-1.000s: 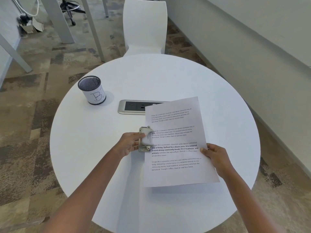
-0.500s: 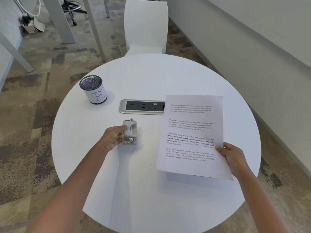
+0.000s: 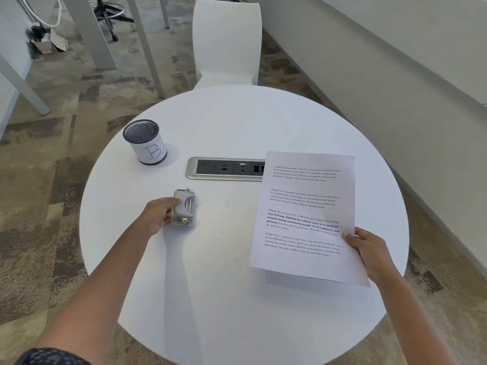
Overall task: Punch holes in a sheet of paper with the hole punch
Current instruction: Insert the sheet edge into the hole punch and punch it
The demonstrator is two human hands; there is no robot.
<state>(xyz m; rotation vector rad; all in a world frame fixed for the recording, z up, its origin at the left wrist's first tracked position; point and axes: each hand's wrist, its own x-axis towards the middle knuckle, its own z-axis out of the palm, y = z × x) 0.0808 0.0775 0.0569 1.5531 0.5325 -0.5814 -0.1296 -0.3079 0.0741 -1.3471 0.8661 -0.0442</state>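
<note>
Landmark: the power strip set in the middle of the round white table. The hole punch sits on the table, toward the person and slightly left of the strip's left end. Its long axis runs roughly away from the person, tilted a little. The left hand is curled around the punch's left side, thumb on the grey handle, holding it down. The sheet of paper overlaps the strip's right end and reaches from there back toward the person, long axis also running away from the person. The right hand pinches its near right edge, and the near end is lifted off the table, shadow under it. A mesh pen cup stands left of the strip, a white chair stands behind the table.

Key relation: paper lies to the right of the punch, well apart, bare table between them. Paper's left long edge faces the punch's right side, likely the slot side, cannot confirm. Left hand owns the punch, right hand the paper; each is already on its thing.

Change: a second ago the paper's left edge lay in or over the punch; since then the paper has gone right and the punch has slid left, so the gap has opened. One small dot near the left edge mid-sheet could be a hole, too small to tell. Either way the punching stroke looks finished.
</note>
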